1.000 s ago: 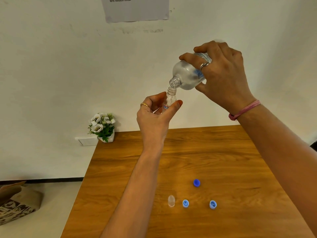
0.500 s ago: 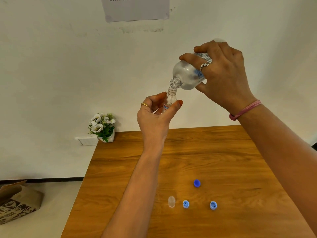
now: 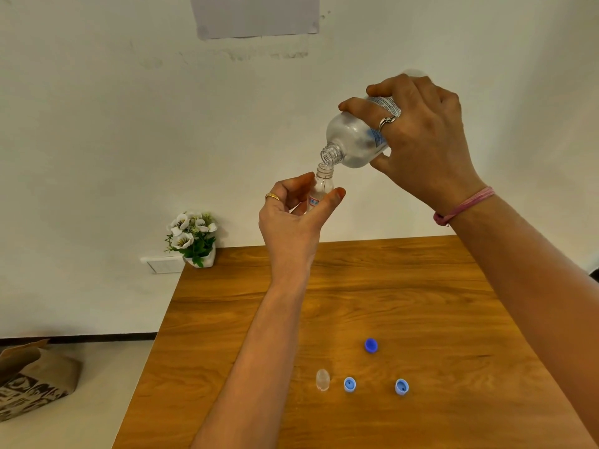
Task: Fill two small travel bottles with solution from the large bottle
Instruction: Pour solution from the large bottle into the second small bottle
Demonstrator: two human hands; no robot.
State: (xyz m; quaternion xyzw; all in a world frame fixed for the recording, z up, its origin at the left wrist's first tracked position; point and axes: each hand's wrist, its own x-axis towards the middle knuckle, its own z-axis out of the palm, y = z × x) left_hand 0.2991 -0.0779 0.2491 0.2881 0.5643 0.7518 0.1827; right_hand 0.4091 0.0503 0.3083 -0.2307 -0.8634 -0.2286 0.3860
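Left hand [image 3: 291,218]: we pinch the small travel bottle [image 3: 321,189] upright, above the worktop [image 3: 421,303].
Right hand [image 3: 418,140]: we hold the large bottle [image 3: 351,140] tipped, its mouth just over the small one.
Worktop: three blue caps [image 3: 371,345].

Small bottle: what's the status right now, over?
Left hand pinches small travel bottle upright. Right hand tips large bottle, mouth over its neck. Nothing in the way; caps on table.
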